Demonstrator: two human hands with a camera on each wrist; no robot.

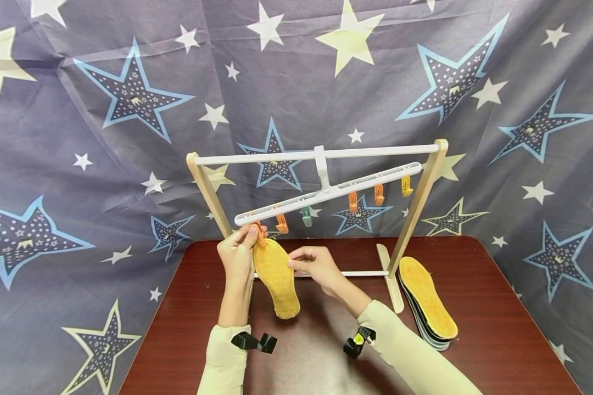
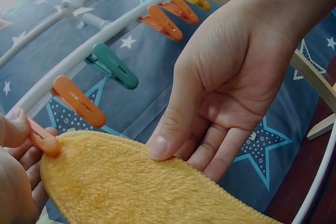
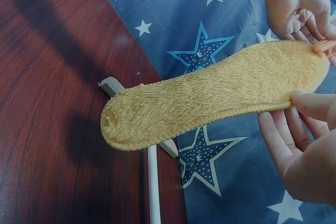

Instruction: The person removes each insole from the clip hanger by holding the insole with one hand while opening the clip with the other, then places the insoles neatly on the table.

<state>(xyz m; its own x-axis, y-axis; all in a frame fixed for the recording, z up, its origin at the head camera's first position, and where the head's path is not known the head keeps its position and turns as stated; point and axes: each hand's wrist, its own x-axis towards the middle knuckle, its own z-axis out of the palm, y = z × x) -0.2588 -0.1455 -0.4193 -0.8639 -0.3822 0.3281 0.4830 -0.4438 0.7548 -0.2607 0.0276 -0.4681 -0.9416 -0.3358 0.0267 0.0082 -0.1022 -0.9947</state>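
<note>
My left hand (image 1: 236, 258) pinches an orange clip (image 2: 44, 139) at the low left end of the white hanger bar (image 1: 296, 204). That clip overlaps the top edge of a fuzzy yellow insole (image 1: 277, 277), which hangs down heel end lowest. With thumb and fingers, my right hand (image 1: 318, 266) pinches the insole's right edge near its wide end. The right wrist view shows the insole's whole length, its stitched rim, and the right hand (image 3: 310, 148) on that rim.
Several more clips, orange, a green one (image 1: 306, 216) and a yellow one (image 1: 406, 186), hang along the tilted bar. A wood-and-white rack (image 1: 420, 208) carries the hanger. On the table's right lies a stack of insoles, a yellow insole (image 1: 427, 296) on top.
</note>
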